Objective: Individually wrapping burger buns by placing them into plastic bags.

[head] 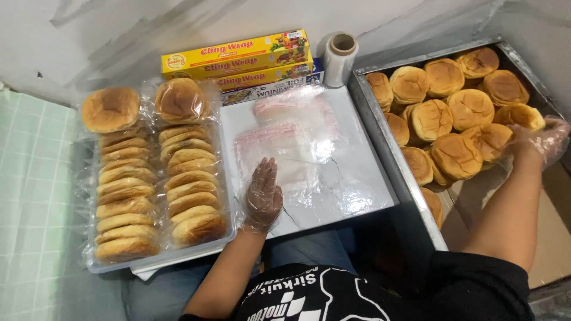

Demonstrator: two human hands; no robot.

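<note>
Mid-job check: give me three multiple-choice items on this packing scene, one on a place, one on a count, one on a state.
1. Where does the left hand rest?
A. On the clear plastic bags on the white board
B. In the metal tray
C. On the cling wrap boxes

2. How many rows of wrapped buns fill the clear plastic tray?
A. One
B. Two
C. Four

3. What state are the buns in the metal tray in?
A. Each bagged
B. Sliced open
C. Loose and unwrapped

Answers:
1. A, the gloved palm lies flat on the bag pile.
2. B, two rows stand side by side.
3. C, no plastic covers them where the gloved right hand reaches in.
</note>
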